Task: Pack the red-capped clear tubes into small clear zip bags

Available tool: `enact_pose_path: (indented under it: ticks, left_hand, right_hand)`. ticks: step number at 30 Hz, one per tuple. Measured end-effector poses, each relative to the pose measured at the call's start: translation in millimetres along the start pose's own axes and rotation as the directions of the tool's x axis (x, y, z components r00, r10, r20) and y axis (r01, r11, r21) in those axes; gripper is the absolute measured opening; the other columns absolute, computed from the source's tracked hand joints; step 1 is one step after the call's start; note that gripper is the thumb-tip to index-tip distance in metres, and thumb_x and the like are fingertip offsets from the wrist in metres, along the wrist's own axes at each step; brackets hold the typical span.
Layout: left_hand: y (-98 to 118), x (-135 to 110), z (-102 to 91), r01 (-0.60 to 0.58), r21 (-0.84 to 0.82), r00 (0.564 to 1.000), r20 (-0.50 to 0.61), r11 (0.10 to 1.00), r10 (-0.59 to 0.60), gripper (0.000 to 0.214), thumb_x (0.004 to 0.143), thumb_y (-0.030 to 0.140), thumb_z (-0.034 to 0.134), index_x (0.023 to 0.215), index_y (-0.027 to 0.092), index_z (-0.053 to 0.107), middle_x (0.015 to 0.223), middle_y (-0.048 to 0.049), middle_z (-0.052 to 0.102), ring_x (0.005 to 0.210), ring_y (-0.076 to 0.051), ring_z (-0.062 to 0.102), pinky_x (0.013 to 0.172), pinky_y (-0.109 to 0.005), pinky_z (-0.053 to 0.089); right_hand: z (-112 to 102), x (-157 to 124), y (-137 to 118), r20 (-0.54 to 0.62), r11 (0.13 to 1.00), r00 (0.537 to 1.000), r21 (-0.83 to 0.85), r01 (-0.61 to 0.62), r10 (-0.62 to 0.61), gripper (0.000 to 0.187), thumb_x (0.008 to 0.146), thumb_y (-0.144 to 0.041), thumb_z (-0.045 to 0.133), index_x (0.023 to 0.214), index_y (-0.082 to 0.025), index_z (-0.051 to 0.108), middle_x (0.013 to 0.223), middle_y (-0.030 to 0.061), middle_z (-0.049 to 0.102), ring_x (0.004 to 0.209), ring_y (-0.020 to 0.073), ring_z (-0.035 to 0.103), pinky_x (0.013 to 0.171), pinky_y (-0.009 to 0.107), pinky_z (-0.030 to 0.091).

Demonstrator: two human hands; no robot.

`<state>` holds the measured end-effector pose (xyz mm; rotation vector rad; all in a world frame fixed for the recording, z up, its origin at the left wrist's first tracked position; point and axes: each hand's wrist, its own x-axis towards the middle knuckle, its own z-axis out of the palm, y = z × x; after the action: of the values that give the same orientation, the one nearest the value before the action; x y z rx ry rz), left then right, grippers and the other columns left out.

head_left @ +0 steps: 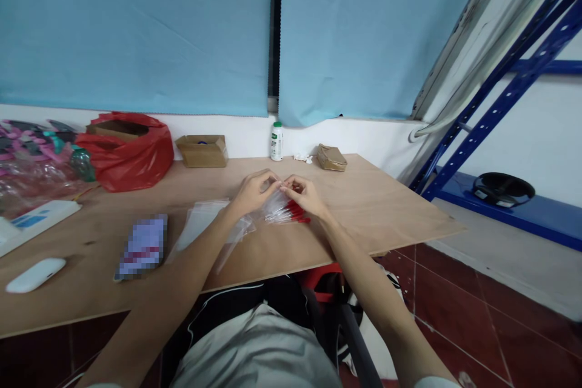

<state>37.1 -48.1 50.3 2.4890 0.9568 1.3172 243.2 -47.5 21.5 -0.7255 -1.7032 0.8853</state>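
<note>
The left hand (pixel 254 193) and right hand (pixel 305 194) pinch a clear plastic bag (pixel 273 201) between their fingers, above the light-brown wooden worktop (pixel 386 212).

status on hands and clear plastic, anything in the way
Left hand, right hand meeting, pinching clear plastic. Red-and-clear pieces close by on table. Flat clear bags at left; no obstruction visible.

fingertip (pixel 277 183) details too small to make out
at the centre, the left hand (pixel 255 191) and right hand (pixel 307 194) hide the top of the pinched clear plastic (pixel 273 204); the left forearm (pixel 196 259) covers part of the clear bags (pixel 200 218); lower left, a purple object (pixel 146 244) is pixelated; the left edge cuts the pink items (pixel 43 151).
</note>
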Motion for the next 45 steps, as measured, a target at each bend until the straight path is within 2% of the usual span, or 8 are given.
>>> enact_pose_path:
  ticks: [7, 15, 22, 30, 34, 38, 42, 45]
  left_hand:
    - [-5.7, 0.1, 2.6, 0.041, -0.036, 0.990, -0.131, 0.999, -0.045, 0.022, 0.100, 0.040, 0.057, 0.097, 0.020, 0.066, 0.094, -0.0043, 0.073, 0.089, -0.019, 0.067, 0.085, -0.032, 0.051]
    - [-4.6, 2.0, 12.1, 0.092, -0.150, 0.993, -0.066, 0.984, -0.103, 0.029, 0.098, 0.046, 0.060, 0.097, 0.019, 0.070, 0.096, -0.0053, 0.076, 0.093, -0.021, 0.069, 0.088, -0.033, 0.054]
    - [-11.6, 3.3, 13.2, 0.122, -0.226, 0.970, -0.181, 0.967, -0.165, 0.032, 0.096, 0.049, 0.065, 0.095, 0.018, 0.073, 0.093, -0.0051, 0.077, 0.088, -0.020, 0.070, 0.083, -0.031, 0.055]
    - [-5.0, 5.5, -10.6, 0.108, -0.303, 0.980, -0.126, 0.947, -0.152, 0.043, 0.098, 0.055, 0.059, 0.088, 0.016, 0.075, 0.088, -0.0072, 0.078, 0.085, -0.020, 0.071, 0.080, -0.031, 0.056]
    - [-16.4, 5.2, -29.7, 0.129, -0.294, 0.962, -0.196, 0.947, -0.192, 0.045, 0.098, 0.054, 0.058, 0.080, 0.016, 0.075, 0.082, -0.0081, 0.077, 0.078, -0.019, 0.070, 0.075, -0.030, 0.055]
    - [-36.3, 8.9, -50.2, 0.169, -0.318, 0.854, -0.425, 0.933, -0.300, 0.046, 0.098, 0.052, 0.057, 0.069, 0.018, 0.068, 0.068, -0.0046, 0.070, 0.065, -0.015, 0.064, 0.065, -0.026, 0.052]
    - [-52.6, 12.7, -72.6, 0.233, -0.372, 0.627, -0.649, 0.899, -0.431, 0.043, 0.100, 0.046, 0.052, 0.067, 0.019, 0.058, 0.064, -0.0013, 0.062, 0.056, -0.012, 0.058, 0.056, -0.023, 0.048]
    - [-62.0, 10.5, -82.1, 0.311, -0.340, 0.456, -0.766, 0.888, -0.453, 0.037, 0.100, 0.036, 0.048, 0.067, 0.020, 0.054, 0.060, 0.0011, 0.055, 0.052, -0.011, 0.053, 0.053, -0.022, 0.045]
  right_hand:
    - [-2.5, 1.9, 2.0, -0.065, 0.999, 0.997, 0.021, -0.041, 0.042, 0.043, 0.082, -0.061, 0.078, 0.088, -0.020, 0.067, 0.074, -0.0008, 0.060, 0.067, 0.0139, 0.051, 0.065, 0.027, 0.041]
    - [-5.0, 2.1, 2.6, -0.053, 1.000, 0.999, -0.012, -0.008, 0.008, 0.042, 0.085, -0.061, 0.075, 0.088, -0.020, 0.067, 0.078, 0.0001, 0.062, 0.072, 0.0152, 0.053, 0.070, 0.027, 0.043]
    - [-3.2, 2.7, 0.6, -0.089, 0.997, 0.995, 0.057, -0.045, 0.050, 0.045, 0.081, -0.064, 0.078, 0.084, -0.020, 0.066, 0.071, -0.0012, 0.058, 0.064, 0.0137, 0.049, 0.060, 0.027, 0.039]
    - [-1.3, 9.2, 0.4, -0.095, 0.988, 0.992, 0.143, -0.064, 0.079, 0.053, 0.075, -0.069, 0.081, 0.074, -0.023, 0.054, 0.061, -0.0030, 0.055, 0.056, 0.0120, 0.045, 0.055, 0.026, 0.034]
    - [4.5, 21.4, -8.4, -0.035, 0.988, 0.996, 0.132, -0.079, 0.085, 0.056, 0.076, -0.070, 0.079, 0.070, -0.023, 0.049, 0.060, -0.0031, 0.056, 0.054, 0.0112, 0.044, 0.055, 0.026, 0.033]
    - [17.6, 42.6, -26.9, 0.115, 0.994, 0.992, 0.080, -0.068, 0.059, 0.055, 0.080, -0.070, 0.075, 0.073, -0.022, 0.050, 0.064, -0.0035, 0.058, 0.059, 0.0115, 0.048, 0.059, 0.024, 0.037]
    - [38.9, 70.0, -27.4, 0.254, 0.995, 0.966, -0.102, -0.020, 0.046, 0.054, 0.085, -0.070, 0.068, 0.071, -0.020, 0.053, 0.065, -0.0035, 0.057, 0.063, 0.0117, 0.050, 0.063, 0.024, 0.038]
    - [57.1, 84.2, -13.9, 0.328, 0.899, 0.940, -0.435, 0.059, 0.097, 0.047, 0.094, -0.059, 0.064, 0.072, -0.018, 0.061, 0.070, 0.0000, 0.064, 0.068, 0.0139, 0.055, 0.068, 0.026, 0.039]
